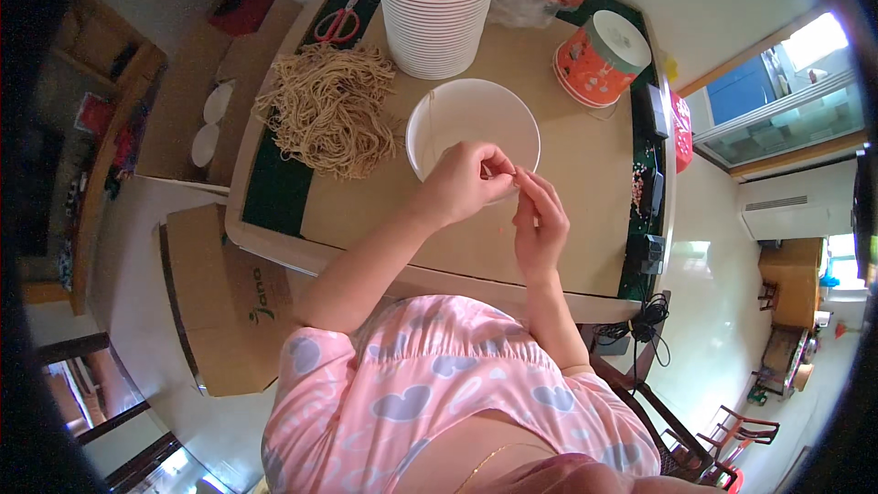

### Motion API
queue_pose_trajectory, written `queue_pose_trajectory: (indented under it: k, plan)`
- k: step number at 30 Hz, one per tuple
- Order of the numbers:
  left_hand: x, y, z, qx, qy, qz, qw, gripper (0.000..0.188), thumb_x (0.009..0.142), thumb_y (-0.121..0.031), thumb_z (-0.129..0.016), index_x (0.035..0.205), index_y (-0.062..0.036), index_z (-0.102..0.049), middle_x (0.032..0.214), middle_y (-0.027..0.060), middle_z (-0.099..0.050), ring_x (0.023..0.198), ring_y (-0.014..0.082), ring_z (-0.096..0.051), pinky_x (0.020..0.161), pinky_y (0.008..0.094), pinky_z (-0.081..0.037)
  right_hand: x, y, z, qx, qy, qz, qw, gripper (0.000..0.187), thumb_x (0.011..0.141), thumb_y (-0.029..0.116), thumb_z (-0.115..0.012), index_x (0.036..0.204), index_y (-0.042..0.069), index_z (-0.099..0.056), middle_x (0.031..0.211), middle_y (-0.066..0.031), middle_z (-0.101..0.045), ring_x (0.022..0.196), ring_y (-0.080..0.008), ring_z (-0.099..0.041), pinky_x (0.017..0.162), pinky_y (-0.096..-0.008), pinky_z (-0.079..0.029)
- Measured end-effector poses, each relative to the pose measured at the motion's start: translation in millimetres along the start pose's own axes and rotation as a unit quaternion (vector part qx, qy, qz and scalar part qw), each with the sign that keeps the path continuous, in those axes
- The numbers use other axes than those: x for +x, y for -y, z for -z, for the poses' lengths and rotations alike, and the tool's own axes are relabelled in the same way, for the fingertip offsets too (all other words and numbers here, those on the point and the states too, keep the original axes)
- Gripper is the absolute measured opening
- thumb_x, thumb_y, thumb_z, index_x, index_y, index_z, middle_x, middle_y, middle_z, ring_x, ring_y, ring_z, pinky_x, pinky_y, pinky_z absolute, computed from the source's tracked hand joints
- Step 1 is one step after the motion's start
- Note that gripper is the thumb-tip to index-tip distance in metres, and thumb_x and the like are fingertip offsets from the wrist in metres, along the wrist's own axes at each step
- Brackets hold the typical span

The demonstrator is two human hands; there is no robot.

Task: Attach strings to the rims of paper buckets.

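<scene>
My left hand (462, 185) and my right hand (541, 224) meet over the near rim of a white paper bucket (498, 114). Fingertips of both are pinched close together, and what they hold is too small to make out. The bucket stands with its mouth up on the table (393, 229), its inside facing me. A thin, light strand seems to hang over its far left rim. Left of the bucket lies a loose heap of beige cord (334, 110).
A tall stack of white buckets (439, 14) rises behind. Red-handled scissors (339, 20) lie at the far left. An orange patterned bucket (599, 59) sits upside down at the right. Small black devices (650, 192) and a cable bundle (647, 316) line the right edge. Cardboard boxes (224, 302) stand left.
</scene>
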State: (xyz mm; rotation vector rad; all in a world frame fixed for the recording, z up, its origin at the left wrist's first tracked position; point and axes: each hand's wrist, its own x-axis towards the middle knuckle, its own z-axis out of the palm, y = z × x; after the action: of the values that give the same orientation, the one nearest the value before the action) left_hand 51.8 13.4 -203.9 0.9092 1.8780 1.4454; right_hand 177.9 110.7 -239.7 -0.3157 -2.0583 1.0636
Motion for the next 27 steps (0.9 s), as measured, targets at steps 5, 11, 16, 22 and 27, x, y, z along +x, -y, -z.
queue_pose_trajectory:
  k: [5,11,16,22,27]
  plan:
    - [-4,5,-1,-0.011,0.005,0.0,1.0,0.011,0.084,-0.009,-0.066,0.089,0.001,-0.066,0.076,0.0018,-0.065,0.069,0.0058,-0.056,0.062,0.0222,-0.047,6,2,5,0.134,0.022,-0.205,0.969,0.012,0.089,-0.001,-0.061,0.099,0.001,-0.068,0.086,0.0012,-0.063,0.06,-0.0016,-0.046,0.053,-0.0174,-0.037]
    - [-6,2,-1,-0.025,-0.021,-0.011,0.999,0.012,0.086,-0.008,-0.065,0.093,0.0016,-0.066,0.08,0.0036,-0.068,0.069,0.0065,-0.058,0.063,0.0234,-0.048,9,-7,1,0.094,0.014,-0.169,0.981,0.005,0.088,0.001,-0.063,0.093,0.0,-0.065,0.071,0.0048,-0.058,0.059,0.0,-0.047,0.049,-0.016,-0.036]
    - [-12,-1,-1,0.013,-0.059,-0.036,0.998,0.013,0.087,-0.006,-0.063,0.097,0.0022,-0.067,0.082,0.0072,-0.07,0.069,0.0101,-0.062,0.066,0.0254,-0.05,9,-8,0,0.102,0.015,-0.165,0.981,0.005,0.088,0.0,-0.063,0.093,0.0,-0.065,0.071,0.0056,-0.057,0.059,0.0004,-0.045,0.05,-0.0159,-0.034]
    - [-14,-3,-3,0.052,-0.078,-0.053,0.994,0.012,0.087,-0.007,-0.064,0.095,0.0007,-0.067,0.079,0.0084,-0.07,0.069,0.0114,-0.063,0.066,0.0259,-0.051,10,-6,-1,0.089,0.016,-0.165,0.982,0.004,0.088,-0.001,-0.063,0.091,0.0,-0.064,0.073,0.0059,-0.057,0.06,0.0006,-0.044,0.052,-0.0158,-0.033]
    - [-15,-8,-3,0.03,-0.043,-0.034,0.998,0.011,0.087,-0.006,-0.064,0.096,0.0008,-0.065,0.078,0.0086,-0.069,0.072,0.0125,-0.066,0.066,0.0266,-0.052,10,-7,-3,0.087,-0.004,-0.166,0.982,0.003,0.085,0.002,-0.067,0.086,0.002,-0.064,0.072,0.0039,-0.059,0.057,-0.0017,-0.041,0.051,-0.0184,-0.035]
